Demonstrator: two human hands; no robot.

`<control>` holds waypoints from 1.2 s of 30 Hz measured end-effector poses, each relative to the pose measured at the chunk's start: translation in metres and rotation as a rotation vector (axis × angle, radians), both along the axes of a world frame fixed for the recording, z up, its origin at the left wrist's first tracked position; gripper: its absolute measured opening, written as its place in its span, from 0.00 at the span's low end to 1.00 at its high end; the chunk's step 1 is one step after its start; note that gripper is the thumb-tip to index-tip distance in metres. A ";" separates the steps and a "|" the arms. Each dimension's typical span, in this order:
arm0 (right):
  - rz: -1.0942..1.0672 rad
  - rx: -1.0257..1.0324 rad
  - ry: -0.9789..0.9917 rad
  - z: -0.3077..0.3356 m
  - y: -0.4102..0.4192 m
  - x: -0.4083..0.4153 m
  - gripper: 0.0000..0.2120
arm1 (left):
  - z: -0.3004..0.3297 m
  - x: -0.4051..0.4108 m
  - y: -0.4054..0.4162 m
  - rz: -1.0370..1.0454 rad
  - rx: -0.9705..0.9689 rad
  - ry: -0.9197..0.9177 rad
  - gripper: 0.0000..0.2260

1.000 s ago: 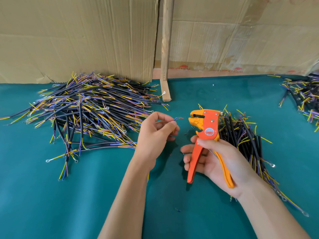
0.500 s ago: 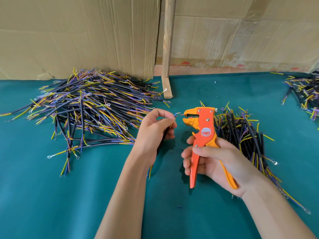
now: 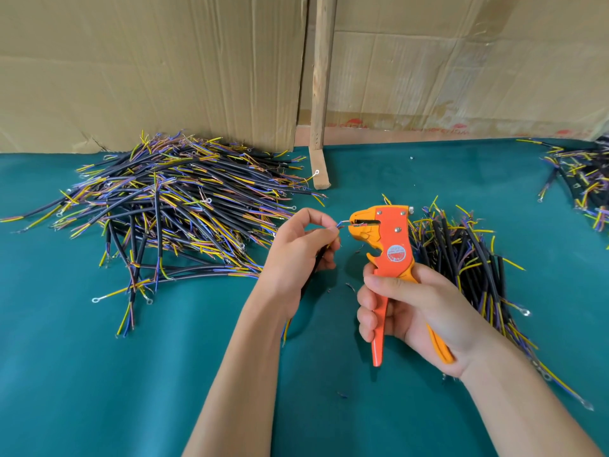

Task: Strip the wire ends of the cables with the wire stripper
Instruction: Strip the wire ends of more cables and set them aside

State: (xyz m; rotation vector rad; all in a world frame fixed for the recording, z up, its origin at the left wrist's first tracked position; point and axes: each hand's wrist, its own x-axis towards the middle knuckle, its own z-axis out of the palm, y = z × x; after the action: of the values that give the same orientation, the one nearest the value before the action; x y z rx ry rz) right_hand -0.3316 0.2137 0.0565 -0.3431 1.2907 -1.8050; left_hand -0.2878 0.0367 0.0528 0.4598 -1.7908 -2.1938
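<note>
My left hand [image 3: 296, 249] pinches a cable [image 3: 339, 225], tip at the stripper [image 3: 382, 235] mouth; right hand [image 3: 415, 311] w/ fingers wrapped round its handles, above table [image 3: 99, 374].

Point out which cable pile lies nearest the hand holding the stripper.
The pile just behind the right hand and orange wire stripper. The big left pile and far-right pile lie farther off.

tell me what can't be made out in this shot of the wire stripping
All in the head view:
- Cable body in the left hand: hidden by the fingers; only its tip shows.
- Wire tip at the wire stripper: too small to tell if it is stripped.
- Stripper handles: partly covered by the right hand.
- Cable pile at far right: cut off by the frame edge.
</note>
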 end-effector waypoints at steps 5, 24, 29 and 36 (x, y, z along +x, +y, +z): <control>0.006 0.002 0.001 -0.002 0.001 -0.001 0.09 | 0.000 0.000 0.000 -0.006 -0.006 0.000 0.09; -0.140 0.090 0.033 0.002 -0.005 0.004 0.19 | -0.001 -0.001 0.002 -0.018 0.006 0.013 0.07; -0.131 0.029 -0.001 0.000 -0.009 0.008 0.15 | 0.001 -0.001 0.004 -0.010 0.040 0.020 0.08; -0.155 -0.107 -0.146 -0.002 -0.003 -0.002 0.21 | 0.003 0.000 0.000 0.077 0.067 0.019 0.08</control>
State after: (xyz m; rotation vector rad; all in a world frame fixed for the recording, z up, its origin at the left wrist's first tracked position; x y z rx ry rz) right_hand -0.3333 0.2107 0.0541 -0.1692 1.1482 -1.9958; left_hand -0.2873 0.0369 0.0554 0.5118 -1.6653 -2.2038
